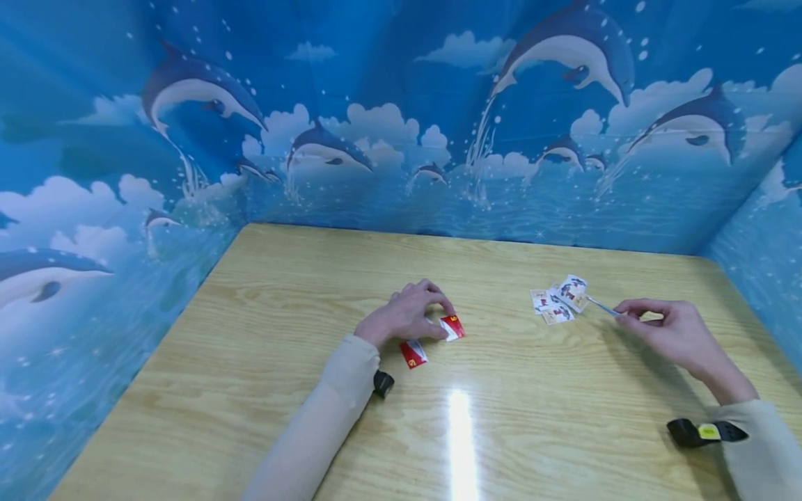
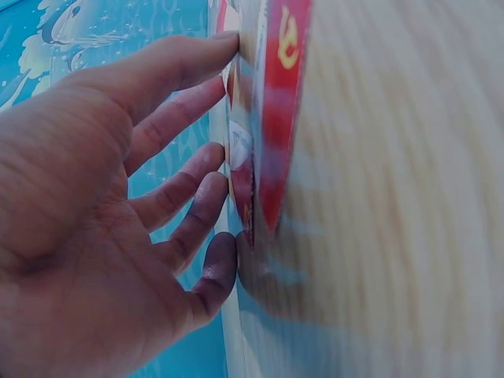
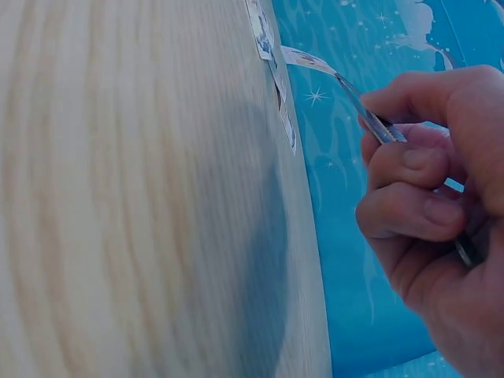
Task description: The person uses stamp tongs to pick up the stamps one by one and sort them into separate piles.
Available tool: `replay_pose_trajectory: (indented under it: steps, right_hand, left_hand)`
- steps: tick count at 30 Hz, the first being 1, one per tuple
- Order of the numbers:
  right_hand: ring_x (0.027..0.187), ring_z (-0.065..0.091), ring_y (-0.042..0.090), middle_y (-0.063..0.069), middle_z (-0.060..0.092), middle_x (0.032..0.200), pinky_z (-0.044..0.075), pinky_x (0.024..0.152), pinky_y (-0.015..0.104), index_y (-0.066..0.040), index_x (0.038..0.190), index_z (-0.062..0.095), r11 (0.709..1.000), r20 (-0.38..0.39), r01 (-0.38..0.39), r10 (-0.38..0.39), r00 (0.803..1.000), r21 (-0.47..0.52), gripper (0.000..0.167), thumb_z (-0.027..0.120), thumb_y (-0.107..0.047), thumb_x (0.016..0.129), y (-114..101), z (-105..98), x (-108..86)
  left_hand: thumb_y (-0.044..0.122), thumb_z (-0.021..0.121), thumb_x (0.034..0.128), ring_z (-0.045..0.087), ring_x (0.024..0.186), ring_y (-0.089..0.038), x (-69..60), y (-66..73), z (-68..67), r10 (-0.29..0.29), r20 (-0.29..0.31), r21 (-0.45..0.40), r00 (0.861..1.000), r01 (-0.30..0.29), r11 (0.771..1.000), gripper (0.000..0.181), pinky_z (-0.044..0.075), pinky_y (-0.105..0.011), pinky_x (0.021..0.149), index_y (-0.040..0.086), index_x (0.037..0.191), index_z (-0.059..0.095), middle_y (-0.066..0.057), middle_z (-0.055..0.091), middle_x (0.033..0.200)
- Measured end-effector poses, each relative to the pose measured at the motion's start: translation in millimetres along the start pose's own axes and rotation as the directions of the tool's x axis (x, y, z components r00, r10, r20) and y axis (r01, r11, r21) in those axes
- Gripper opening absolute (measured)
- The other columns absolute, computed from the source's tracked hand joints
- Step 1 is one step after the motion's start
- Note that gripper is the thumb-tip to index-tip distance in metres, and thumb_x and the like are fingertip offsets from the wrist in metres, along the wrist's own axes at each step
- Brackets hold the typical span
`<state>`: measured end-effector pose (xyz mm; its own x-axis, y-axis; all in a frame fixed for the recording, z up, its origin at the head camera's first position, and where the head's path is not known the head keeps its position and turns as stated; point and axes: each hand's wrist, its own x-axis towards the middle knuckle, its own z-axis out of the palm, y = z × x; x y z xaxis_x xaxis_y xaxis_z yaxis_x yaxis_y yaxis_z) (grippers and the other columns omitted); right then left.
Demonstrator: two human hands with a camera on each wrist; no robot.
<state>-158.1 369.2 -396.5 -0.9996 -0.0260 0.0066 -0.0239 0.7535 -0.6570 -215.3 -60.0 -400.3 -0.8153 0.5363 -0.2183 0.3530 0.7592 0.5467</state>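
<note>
My right hand (image 1: 673,334) holds metal tweezers (image 3: 364,110) between thumb and fingers. Their tips meet the edge of a small white printed card (image 1: 572,291), which is raised off the table in the right wrist view. Several similar cards (image 1: 555,314) lie overlapping beneath it. On the other side, my left hand (image 1: 409,314) rests at a red-and-white card (image 1: 454,327), thumb and index finger at its edges, the remaining fingers loosely spread. Beside that hand lies a second red-and-white card (image 1: 413,354), also seen close up as a red card (image 2: 282,110) in the left wrist view.
The work surface is a light wood-grain table (image 1: 501,424), with a bright light reflection near its front. A blue dolphin-print curtain (image 1: 388,181) stands along the back and both sides. Black straps with small devices sit on both wrists.
</note>
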Motion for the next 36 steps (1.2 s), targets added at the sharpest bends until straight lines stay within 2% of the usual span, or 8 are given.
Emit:
replay_pose_trajectory:
  steps: [7, 12, 15, 20, 24, 29, 34, 36]
  right_hand:
    - [0.056, 0.053, 0.003, -0.027, 0.061, 0.084, 0.038, 0.046, 0.030, -0.001, 0.117, 0.071, 0.999, -0.001, -0.011, 0.011, 1.000, -0.038, 0.032, 0.063, -0.029, 0.102, 4, 1, 3.0]
    - [0.064, 0.057, 0.001, -0.021, 0.062, 0.089, 0.044, 0.052, 0.027, 0.000, 0.117, 0.071, 0.998, -0.001, -0.018, 0.018, 1.000, -0.066, 0.032, 0.061, -0.027, 0.102, 4, 2, 3.6]
    - [0.068, 0.059, -0.002, -0.013, 0.068, 0.092, 0.046, 0.054, 0.025, 0.000, 0.116, 0.072, 0.996, -0.006, -0.024, 0.024, 1.000, -0.083, 0.031, 0.062, -0.026, 0.102, 5, 2, 4.1]
    - [0.069, 0.059, -0.003, 0.015, 0.074, 0.106, 0.047, 0.056, 0.024, 0.000, 0.115, 0.072, 0.991, -0.017, -0.044, 0.043, 0.999, -0.124, 0.033, 0.063, -0.029, 0.101, 7, 1, 4.8]
    - [0.069, 0.058, -0.003, 0.022, 0.072, 0.111, 0.046, 0.056, 0.024, -0.001, 0.115, 0.073, 0.989, -0.029, -0.050, 0.047, 0.998, -0.142, 0.033, 0.063, -0.029, 0.101, 9, 0, 4.7]
    - [0.069, 0.059, -0.003, 0.015, 0.073, 0.107, 0.046, 0.056, 0.023, -0.001, 0.115, 0.073, 0.990, -0.034, -0.054, 0.050, 0.998, -0.134, 0.034, 0.064, -0.031, 0.101, 7, 0, 4.0]
    - [0.070, 0.060, -0.004, -0.011, 0.068, 0.095, 0.046, 0.057, 0.024, -0.004, 0.115, 0.073, 0.993, -0.023, -0.046, 0.044, 0.999, -0.108, 0.034, 0.065, -0.033, 0.100, 1, 1, 2.4]
    - [0.069, 0.062, -0.004, -0.017, 0.066, 0.092, 0.046, 0.056, 0.024, -0.004, 0.115, 0.073, 0.995, -0.012, -0.034, 0.033, 0.999, -0.095, 0.033, 0.065, -0.032, 0.100, -2, 2, 1.6]
  left_hand:
    - [0.032, 0.079, 0.0900, 0.040, 0.136, -0.026, -0.1, 1.3, 0.0, -0.009, -0.001, -0.012, 1.000, 0.009, 1.000, 0.035, 0.025, -0.057, 0.120, 0.028, 0.124, 0.070, -0.001, 0.047, 0.147]
    - [0.032, 0.080, 0.0896, 0.040, 0.135, -0.025, 1.0, 1.3, 1.1, -0.017, -0.004, -0.015, 1.000, 0.017, 1.000, 0.035, 0.026, -0.055, 0.119, 0.028, 0.123, 0.071, 0.000, 0.047, 0.147]
    - [0.033, 0.080, 0.0893, 0.041, 0.134, -0.025, 1.1, 1.0, 1.4, -0.017, -0.006, -0.015, 1.000, 0.017, 1.000, 0.035, 0.028, -0.054, 0.117, 0.028, 0.123, 0.071, 0.000, 0.047, 0.147]
    - [0.032, 0.080, 0.0890, 0.041, 0.134, -0.025, 0.6, 1.0, 0.8, -0.011, -0.005, -0.013, 1.000, 0.011, 1.000, 0.035, 0.027, -0.055, 0.118, 0.028, 0.122, 0.071, 0.000, 0.047, 0.147]
    - [0.031, 0.080, 0.0889, 0.041, 0.136, -0.026, -0.3, 1.3, 0.5, -0.010, -0.002, -0.019, 1.000, 0.010, 1.000, 0.034, 0.025, -0.057, 0.120, 0.028, 0.122, 0.071, -0.001, 0.047, 0.147]
    - [0.032, 0.080, 0.0892, 0.040, 0.136, -0.026, -0.4, 1.7, 0.2, -0.012, 0.000, -0.016, 1.000, 0.012, 1.000, 0.035, 0.026, -0.056, 0.119, 0.028, 0.122, 0.070, -0.001, 0.047, 0.147]
    - [0.032, 0.079, 0.0893, 0.040, 0.137, -0.026, 0.5, 1.7, 0.0, -0.017, 0.002, -0.012, 1.000, 0.017, 1.000, 0.035, 0.027, -0.055, 0.119, 0.028, 0.123, 0.070, -0.001, 0.046, 0.148]
    - [0.032, 0.079, 0.0891, 0.040, 0.137, -0.026, 1.0, 1.2, 0.1, -0.017, 0.002, -0.012, 1.000, 0.017, 1.000, 0.035, 0.026, -0.056, 0.119, 0.029, 0.122, 0.070, -0.001, 0.046, 0.148]
